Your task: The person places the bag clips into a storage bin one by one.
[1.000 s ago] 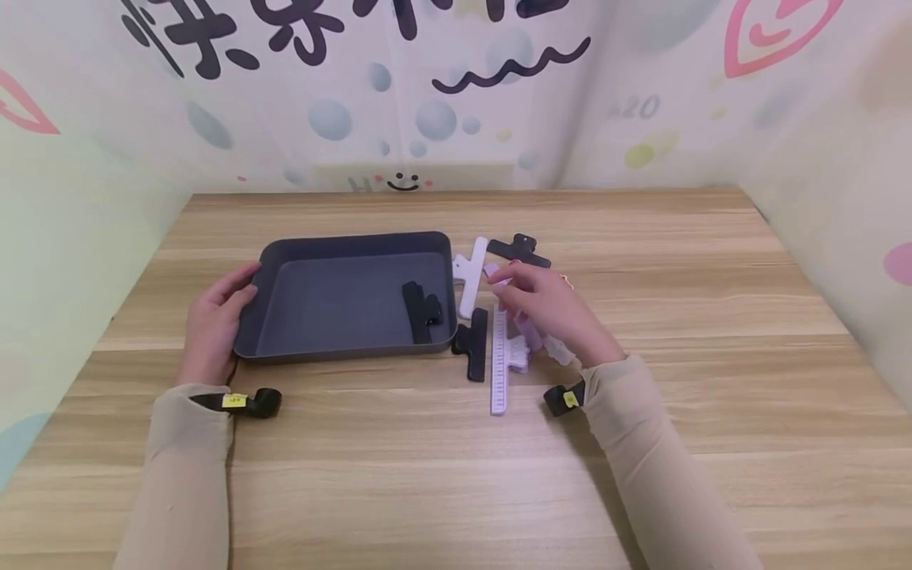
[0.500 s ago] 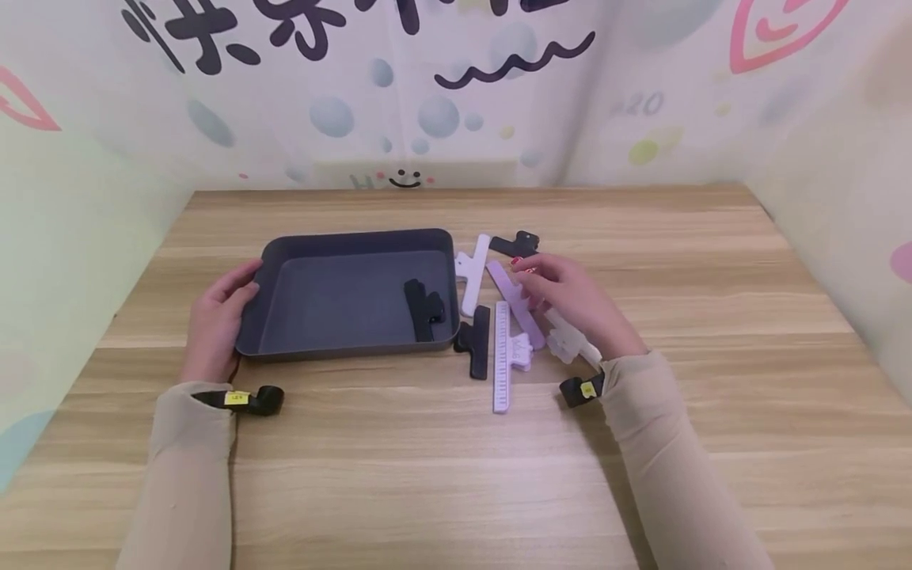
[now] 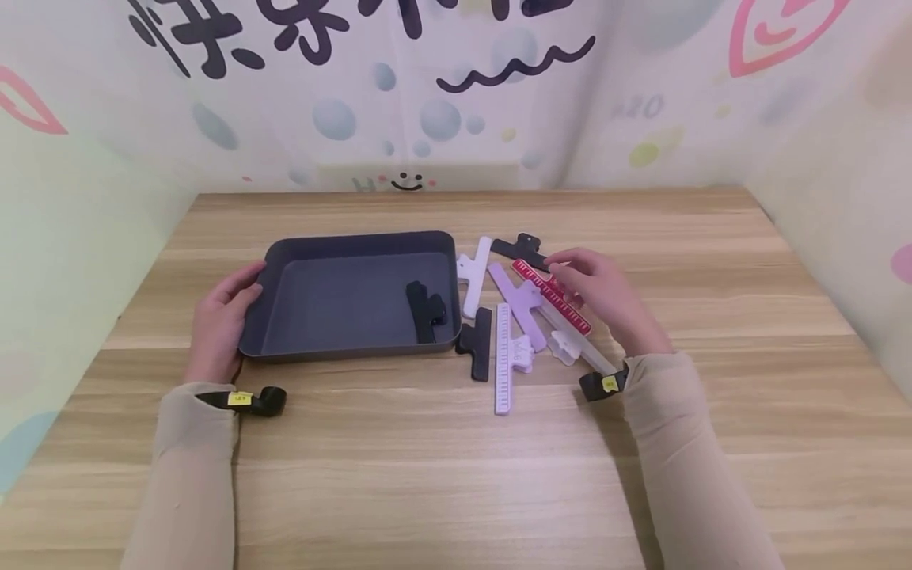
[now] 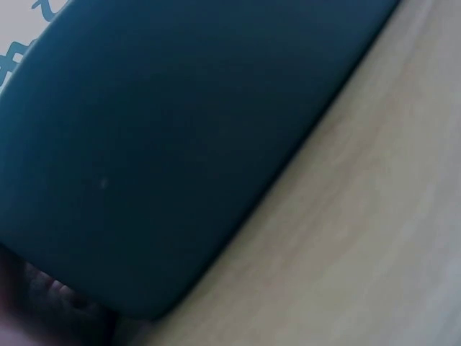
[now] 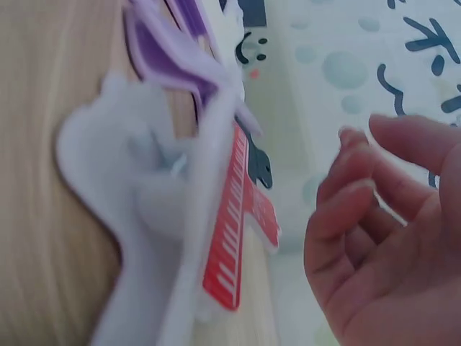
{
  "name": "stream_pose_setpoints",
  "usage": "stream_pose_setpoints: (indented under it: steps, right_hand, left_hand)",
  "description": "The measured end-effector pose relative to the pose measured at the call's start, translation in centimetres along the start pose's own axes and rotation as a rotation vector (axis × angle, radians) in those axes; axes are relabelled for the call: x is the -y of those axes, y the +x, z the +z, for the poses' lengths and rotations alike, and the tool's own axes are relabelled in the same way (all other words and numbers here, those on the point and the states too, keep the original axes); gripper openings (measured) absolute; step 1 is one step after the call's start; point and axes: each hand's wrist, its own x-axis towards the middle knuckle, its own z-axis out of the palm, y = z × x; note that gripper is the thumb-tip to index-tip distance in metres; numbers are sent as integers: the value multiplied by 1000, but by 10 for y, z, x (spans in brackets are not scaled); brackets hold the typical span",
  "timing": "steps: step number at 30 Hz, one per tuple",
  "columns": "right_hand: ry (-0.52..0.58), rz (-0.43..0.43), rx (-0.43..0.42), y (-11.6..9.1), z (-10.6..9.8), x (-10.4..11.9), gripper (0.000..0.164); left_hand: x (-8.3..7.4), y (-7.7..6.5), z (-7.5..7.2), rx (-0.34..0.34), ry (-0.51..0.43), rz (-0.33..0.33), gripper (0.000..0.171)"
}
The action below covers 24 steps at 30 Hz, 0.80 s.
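Note:
My left hand [image 3: 219, 317] grips the left wall of a dark grey baking tray [image 3: 342, 305], its thumb at the rim. In the left wrist view the tray [image 4: 187, 144] fills most of the picture. A black clip [image 3: 422, 310] lies inside the tray at its right end. Loosely curled and holding nothing, my right hand [image 3: 598, 293] hovers beside a red clip [image 3: 552, 294] with white piano-key marks. The right wrist view shows that hand [image 5: 389, 223] apart from the red clip [image 5: 234, 223]. Next to it lie a translucent white clip [image 3: 566, 347] and a purple clip [image 3: 518, 305].
Between tray and right hand are a white clip [image 3: 476, 277], a black clip [image 3: 479, 344] and a pale lilac ruler-marked clip [image 3: 503, 360]. Behind the red clip lies another black clip [image 3: 523, 249]. A printed wall sheet [image 3: 442, 95] rises behind the wooden table [image 3: 399, 475].
My right hand has moved to the right over the clips, bringing the purple, red and translucent clips into view. My left hand keeps its grip on the tray.

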Motion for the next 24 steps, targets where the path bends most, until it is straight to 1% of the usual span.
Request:
stream_pose_setpoints:
  steps: [4,6,17,24]
  right_hand:
    - [6,26,-38,-1,-6,-2,34]
    - [0,35,-42,-1,-8,-4,33]
    - [-67,122,-7,-2,-9,-15,38]
    - [-99,125,-4,-1,-8,-19,39]
  left_hand:
    - [-2,0,0,0,6,-10,37]
    - [-2,0,-1,1,3,-14,37]
    - [-2,-1,-1,12,16,-26,38]
    - [-2,-1,0,14,8,-16,38]
